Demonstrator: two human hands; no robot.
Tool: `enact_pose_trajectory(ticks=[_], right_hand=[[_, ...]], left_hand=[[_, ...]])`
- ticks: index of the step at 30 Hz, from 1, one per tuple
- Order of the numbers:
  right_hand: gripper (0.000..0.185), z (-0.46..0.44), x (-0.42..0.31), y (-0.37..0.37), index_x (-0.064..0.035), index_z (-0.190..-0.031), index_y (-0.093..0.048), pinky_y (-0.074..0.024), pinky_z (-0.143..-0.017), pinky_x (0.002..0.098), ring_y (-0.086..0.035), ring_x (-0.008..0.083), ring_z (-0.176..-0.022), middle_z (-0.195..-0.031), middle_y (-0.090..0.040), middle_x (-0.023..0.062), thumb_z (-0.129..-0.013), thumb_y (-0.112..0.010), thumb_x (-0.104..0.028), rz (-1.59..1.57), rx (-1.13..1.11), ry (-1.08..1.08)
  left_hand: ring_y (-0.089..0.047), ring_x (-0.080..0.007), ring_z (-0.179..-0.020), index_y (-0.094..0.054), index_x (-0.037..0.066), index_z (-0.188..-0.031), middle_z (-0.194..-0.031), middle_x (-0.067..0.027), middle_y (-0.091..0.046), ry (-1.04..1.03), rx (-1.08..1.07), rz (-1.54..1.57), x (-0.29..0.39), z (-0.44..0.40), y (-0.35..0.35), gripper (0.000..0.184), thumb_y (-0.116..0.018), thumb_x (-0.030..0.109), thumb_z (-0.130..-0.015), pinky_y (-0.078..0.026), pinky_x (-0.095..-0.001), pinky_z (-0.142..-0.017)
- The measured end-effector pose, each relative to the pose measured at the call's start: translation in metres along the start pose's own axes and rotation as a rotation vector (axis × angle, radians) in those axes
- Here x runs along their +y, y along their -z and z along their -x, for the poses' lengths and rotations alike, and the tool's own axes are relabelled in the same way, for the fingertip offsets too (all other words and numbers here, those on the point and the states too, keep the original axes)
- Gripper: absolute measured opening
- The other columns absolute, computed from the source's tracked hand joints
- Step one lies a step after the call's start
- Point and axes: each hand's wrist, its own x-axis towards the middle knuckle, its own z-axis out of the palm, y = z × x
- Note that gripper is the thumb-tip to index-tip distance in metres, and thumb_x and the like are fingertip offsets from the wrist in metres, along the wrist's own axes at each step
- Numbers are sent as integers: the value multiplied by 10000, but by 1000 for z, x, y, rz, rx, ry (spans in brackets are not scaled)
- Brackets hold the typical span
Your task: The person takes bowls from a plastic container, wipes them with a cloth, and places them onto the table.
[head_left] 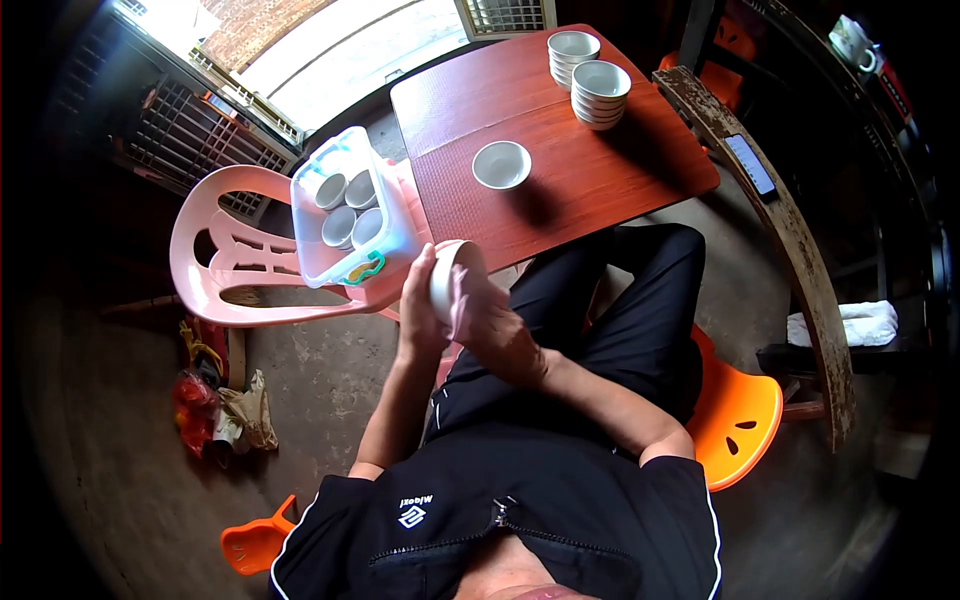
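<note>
Bowl [441,283] lies tilted between left grip [417,308] and right grip [503,337] with pink cloth [462,300].

A bright daylit opening [345,55] lies at upper left beside a dark latticed panel [190,130]. Grey bare floor [330,400] spreads lower left; a red-brown rectangular counter [470,85] stands upper centre, a pink plastic chair [186,245] left.

– Held?
– One white bowl [441,288] with pink cloth [466,300], between left grip [418,305] and right grip [500,338].
– Beyond both?
– Tabletop [460,110]: one loose bowl [501,165], two bowl stacks [600,95]. Left of both grips: clear bin [404,222], bowls [341,226] inside.
</note>
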Motion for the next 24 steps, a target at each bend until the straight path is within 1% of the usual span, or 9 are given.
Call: enact_pose_trajectory(ticks=[4, 7, 8, 9, 11, 15, 17, 22, 24], right_hand=[[198, -42, -39, 19, 11, -1103, -546, -481, -675, 320, -630, 211, -765, -849, -632, 140, -979, -458, -117, -761, 235, -859], [188, -33, -33, 15, 13, -1104, -551, -486, -669, 361, -603, 381, -773, -900, -612, 215, -943, -506, -74, -608, 119, -750], [243, -25, -31, 13, 22, -1144, -540, -503, -744, 348, -641, 287, -854, -948, -634, 171, -925, -516, -80, -531, 134, -549], [326, -14, -14, 9, 4, -1182, -538, -501, -803, 405, -623, 346, -964, -1043, -616, 192, -857, -552, -26, -223, 48, -135], [390, -2, 0, 5, -17, -1185, -550, -489, -835, 450, -601, 375, -1024, -1089, -602, 190, -799, -561, 34, 10, -9, 84], [357, -2, -4, 10, -13, -1193, -543, -497, -852, 406, -634, 310, -976, -1033, -627, 167, -840, -573, 34, -220, -119, -56], [301, -14, -35, 16, -2, -1206, -514, -508, -752, 294, -645, 176, -874, -963, -644, 142, -906, -538, 19, -784, 86, -684], [369, -9, -8, 19, 23, -1157, -517, -482, -864, 424, -601, 348, -964, -1028, -600, 190, -796, -595, 36, -48, -123, 74], [400, -12, 1, 25, 24, -1146, -539, -477, -921, 407, -601, 330, -1031, -1075, -601, 174, -752, -601, 35, -90, -71, 91]], left_hand=[[-544, -153, -991, -541, -21, -1179, -1117, -107, -589, -593, -4, -555, -10, 10, -10, 429, -461, 331, -948, -428, -276, -882], [-556, -136, -964, -536, -34, -1185, -1085, -105, -602, -564, -95, -616, -1, 4, -4, 384, -459, 257, -948, -435, -269, -868], [-580, -151, -929, -541, -27, -1175, -1052, -110, -614, -323, -95, -432, 3, 0, 1, 374, -452, 261, -954, -460, -284, -842], [-605, -166, -894, -545, -20, -1164, -1019, -115, -626, -83, -92, -244, 9, -3, 3, 364, -446, 264, -959, -484, -299, -817], [-652, -226, -791, -560, -2, -1100, -965, -143, -640, 297, -54, 86, 19, -6, 4, 381, -421, 332, -981, -546, -344, -723], [-631, -196, -787, -526, -30, -1166, -962, -143, -631, -50, -83, -160, 1, -2, 7, 438, -428, 342, -957, -527, -311, -721], [-627, -193, -777, -522, -36, -1179, -956, -145, -631, -284, -116, -365, 3, 11, -9, 459, -428, 343, -938, -520, -298, -712], [-640, -202, -822, -530, -12, -1166, -971, -147, -629, 260, -154, 13, 18, 3, 3, 420, -440, 337, -949, -534, -308, -716], [-596, -233, -1011, -431, 0, -1297, -1148, -157, -568, 197, -282, -33, 24, 6, 8, 525, -493, 366, -927, -499, -335, -856]])
